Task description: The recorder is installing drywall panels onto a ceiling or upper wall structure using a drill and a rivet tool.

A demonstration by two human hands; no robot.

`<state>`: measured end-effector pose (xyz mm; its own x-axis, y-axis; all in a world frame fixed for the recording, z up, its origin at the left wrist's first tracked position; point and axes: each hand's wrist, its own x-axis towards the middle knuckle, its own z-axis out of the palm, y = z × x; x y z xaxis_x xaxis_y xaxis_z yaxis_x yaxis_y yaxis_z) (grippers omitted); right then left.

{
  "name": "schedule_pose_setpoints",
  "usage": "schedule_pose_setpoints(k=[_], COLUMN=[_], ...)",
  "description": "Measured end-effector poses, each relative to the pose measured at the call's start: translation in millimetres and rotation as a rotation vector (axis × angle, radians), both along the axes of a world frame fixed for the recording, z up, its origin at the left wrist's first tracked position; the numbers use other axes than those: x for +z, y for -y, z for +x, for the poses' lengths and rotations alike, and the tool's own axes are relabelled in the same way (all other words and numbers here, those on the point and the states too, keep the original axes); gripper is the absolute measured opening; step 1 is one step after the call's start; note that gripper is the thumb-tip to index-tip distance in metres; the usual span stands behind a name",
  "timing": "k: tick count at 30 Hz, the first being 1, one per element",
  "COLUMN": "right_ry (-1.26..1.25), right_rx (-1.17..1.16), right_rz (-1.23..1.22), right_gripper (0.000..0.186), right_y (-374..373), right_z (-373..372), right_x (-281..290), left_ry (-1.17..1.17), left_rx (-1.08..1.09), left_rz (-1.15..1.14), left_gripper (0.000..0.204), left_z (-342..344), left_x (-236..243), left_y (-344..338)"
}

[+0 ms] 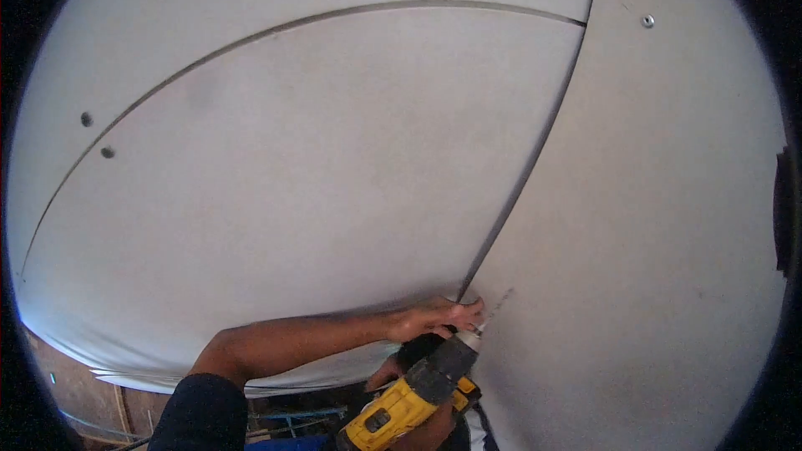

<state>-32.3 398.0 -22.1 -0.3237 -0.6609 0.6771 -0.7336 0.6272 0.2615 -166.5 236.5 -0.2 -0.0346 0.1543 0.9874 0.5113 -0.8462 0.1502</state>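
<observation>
My right hand [437, 429], partly hidden behind the tool, grips a yellow and black cordless drill [401, 407]. The drill tilts up and to the right, its nose against or very close to the pale right panel [635, 200]. Just above that nose is my left hand [443, 317], its fingers bent together by the lower end of the dark seam [535, 154]. Whatever sits between these fingertips and the drill's tip is too small to make out. My left forearm crosses in front of the large pale left panel [334, 159].
A curved groove [401, 5] runs across the upper panels and meets the seam. Two dark holes [107, 153] show at the far left. A round metal fastener [647, 22] sits at the upper right. Below the panel edge lie brown boards [92, 392] and blue lines.
</observation>
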Motion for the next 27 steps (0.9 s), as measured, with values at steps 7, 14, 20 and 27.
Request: schedule_pose_setpoints(k=[7, 14, 20, 27], right_ry=[0.005, -0.107, 0.038, -0.012], right_rx=[0.049, -0.087, -0.056, 0.071], right_rz=[0.026, 0.074, 0.083, 0.173], right_gripper=[0.069, 0.069, 0.065, 0.081], right_y=[48, 64, 79, 45], right_z=[-3, -8, 5, -7], right_x=[28, 35, 14, -8], left_ry=[-0.151, -0.151, -0.141, -0.072], left_rx=[-0.01, -0.4, -0.673, -0.391], left_rz=[0.128, 0.147, 0.144, 0.101], left_gripper=[0.085, 0.078, 0.071, 0.087], left_z=[29, 55, 70, 98], left_x=[8, 22, 17, 13], left_y=[37, 39, 34, 47])
